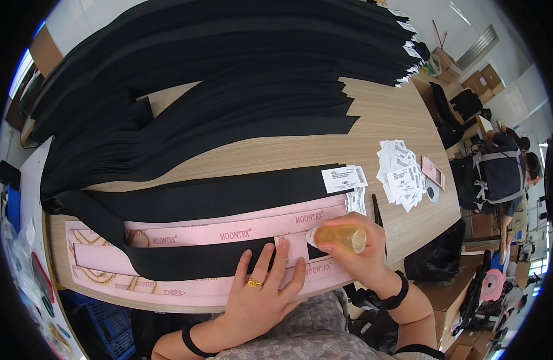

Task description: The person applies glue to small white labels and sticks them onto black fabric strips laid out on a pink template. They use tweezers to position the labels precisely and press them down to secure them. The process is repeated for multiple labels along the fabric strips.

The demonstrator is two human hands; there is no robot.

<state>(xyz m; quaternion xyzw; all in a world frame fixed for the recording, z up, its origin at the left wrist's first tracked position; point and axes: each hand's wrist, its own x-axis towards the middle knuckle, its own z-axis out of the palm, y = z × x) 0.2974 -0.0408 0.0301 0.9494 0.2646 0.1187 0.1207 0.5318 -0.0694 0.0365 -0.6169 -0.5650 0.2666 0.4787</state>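
My right hand (364,247) grips a translucent yellow bottle (339,239) tilted on its side. Its whitish tip points left, just over a dark opening in the pink printed template (291,245); contact there cannot be made out. With fingers spread, my left hand (263,288) presses on the end of a black fabric strip (200,260) and on the template beside it. That strip lies along the pink board (177,294) and folds back at the left. Another black strip (222,193) runs behind it, with a white printed label (345,179) on its right end.
Long black fabric strips (240,40) are heaped across the table's far side, many with labels at the right. A pile of white labels (400,175) lies right, beside a pink case (432,170). Black scissors or a similar tool (376,211) lie behind my right hand. People sit farther right.
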